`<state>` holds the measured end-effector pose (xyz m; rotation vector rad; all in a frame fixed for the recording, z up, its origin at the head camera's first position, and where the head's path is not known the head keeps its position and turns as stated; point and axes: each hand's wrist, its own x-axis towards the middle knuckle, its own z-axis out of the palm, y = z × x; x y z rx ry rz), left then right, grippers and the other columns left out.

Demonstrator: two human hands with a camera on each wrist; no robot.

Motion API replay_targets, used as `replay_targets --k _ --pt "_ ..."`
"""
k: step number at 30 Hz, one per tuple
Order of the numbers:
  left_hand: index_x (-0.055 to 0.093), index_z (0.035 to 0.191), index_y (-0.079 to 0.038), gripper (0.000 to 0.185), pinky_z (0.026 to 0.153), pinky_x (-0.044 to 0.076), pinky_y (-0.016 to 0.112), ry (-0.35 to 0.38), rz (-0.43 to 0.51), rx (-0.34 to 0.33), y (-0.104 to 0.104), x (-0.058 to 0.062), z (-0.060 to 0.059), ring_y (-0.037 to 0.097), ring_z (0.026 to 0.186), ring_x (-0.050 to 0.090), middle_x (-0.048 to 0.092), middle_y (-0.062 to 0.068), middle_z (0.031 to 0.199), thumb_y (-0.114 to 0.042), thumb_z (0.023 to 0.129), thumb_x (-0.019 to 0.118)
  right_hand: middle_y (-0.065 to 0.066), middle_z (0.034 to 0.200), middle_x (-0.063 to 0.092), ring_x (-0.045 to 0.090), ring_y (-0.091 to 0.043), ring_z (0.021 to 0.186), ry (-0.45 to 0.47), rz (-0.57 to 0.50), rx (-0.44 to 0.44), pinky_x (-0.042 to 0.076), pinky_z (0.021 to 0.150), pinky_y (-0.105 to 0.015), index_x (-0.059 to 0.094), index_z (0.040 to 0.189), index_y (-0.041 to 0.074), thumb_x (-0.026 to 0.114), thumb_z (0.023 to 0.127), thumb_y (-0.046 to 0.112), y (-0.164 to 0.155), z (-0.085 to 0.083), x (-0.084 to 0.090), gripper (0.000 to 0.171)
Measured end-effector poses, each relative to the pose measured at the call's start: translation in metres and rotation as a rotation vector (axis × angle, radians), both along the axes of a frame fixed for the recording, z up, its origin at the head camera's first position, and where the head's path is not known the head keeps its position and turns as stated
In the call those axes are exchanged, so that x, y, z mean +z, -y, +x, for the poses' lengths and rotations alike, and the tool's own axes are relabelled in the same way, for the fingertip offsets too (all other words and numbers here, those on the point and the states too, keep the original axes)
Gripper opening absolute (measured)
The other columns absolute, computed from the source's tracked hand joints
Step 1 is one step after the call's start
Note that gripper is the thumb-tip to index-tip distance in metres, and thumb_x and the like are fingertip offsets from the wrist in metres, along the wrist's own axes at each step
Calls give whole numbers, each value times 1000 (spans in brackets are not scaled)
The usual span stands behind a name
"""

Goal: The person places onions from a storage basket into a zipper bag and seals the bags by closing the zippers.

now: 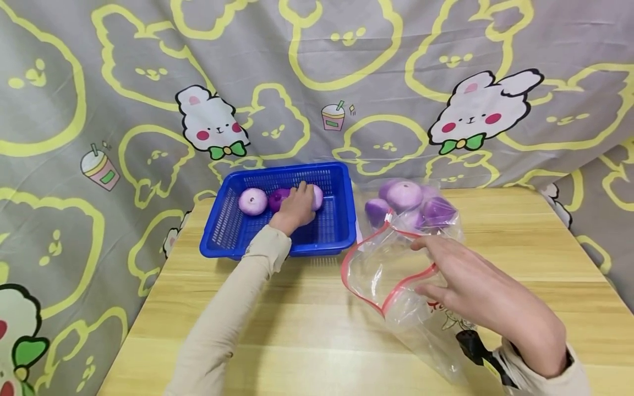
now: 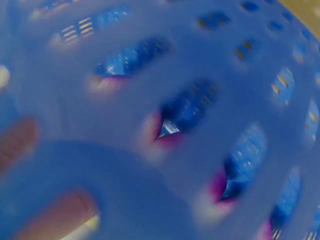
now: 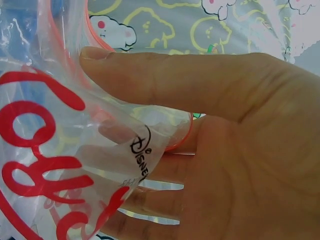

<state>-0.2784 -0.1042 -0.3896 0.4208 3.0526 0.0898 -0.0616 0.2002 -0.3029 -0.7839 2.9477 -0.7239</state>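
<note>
Within the blue basket (image 1: 337, 242), my left hand (image 1: 294, 206) reaches down with fingers and thumb around a pale purple onion (image 1: 318, 197). A darker purple onion (image 1: 275, 201) is partly covered by that hand, and another pale onion (image 1: 252, 201) lies to its left. Blurred fingertips (image 2: 70, 215) show in the left wrist view against the basket's slotted plastic. My right hand (image 1: 470, 280) holds the side of a clear zip bag (image 1: 386, 275), thumb and fingers apart at its red-edged mouth, which gapes. Red lettering covers the bag in the right wrist view.
Several purple onions (image 1: 406, 198) sit under clear plastic behind the bag, right of the basket. A patterned grey curtain (image 1: 317, 71) hangs behind the wooden table (image 1: 297, 330). A black strap-like object (image 1: 475, 349) is by the right wrist.
</note>
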Motion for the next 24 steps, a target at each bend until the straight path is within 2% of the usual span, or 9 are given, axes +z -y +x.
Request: replay_targets --k 3,6,9,14,19,24 --pt "39 139 1 63 98 48 54 -6 39 -35 0 -4 -1 42 124 50 47 22 139 -19 89 71 -5 132 57 55 -26 116 7 -1 3 47 95 -52 41 146 11 78 87 27 0 0 0 71" --pt "42 137 -1 59 92 52 55 -13 43 -43 0 -6 0 43 116 56 51 24 131 -23 91 70 -6 133 57 54 -28 119 9 -3 5 47 97 -54 41 147 11 78 87 27 0 0 0 72" --pt "46 138 -4 57 87 54 56 2 42 -39 1 -6 4 45 112 58 49 28 130 -25 92 70 -7 134 56 54 -29 120 8 -1 -1 46 98 -54 41 147 11 77 88 28 -1 0 1 71" --pt "48 141 -5 57 87 54 57 6 54 -76 0 -4 11 48 110 57 43 30 133 -20 90 71 -9 133 57 54 -31 120 16 3 2 46 97 -56 41 147 9 78 87 28 0 -2 1 73" --pt "47 142 -4 57 83 55 58 -37 42 -100 -3 -8 19 47 110 55 45 29 131 -19 92 69 -10 135 57 54 -32 122 33 1 -3 45 99 -57 41 147 9 78 87 27 0 -2 2 72" --pt "47 141 -4 56 75 58 55 -122 37 -129 -3 -16 28 46 106 56 46 29 126 -18 91 70 -9 135 56 53 -32 123 58 4 -25 46 98 -58 38 149 11 78 87 26 -1 -1 3 76"
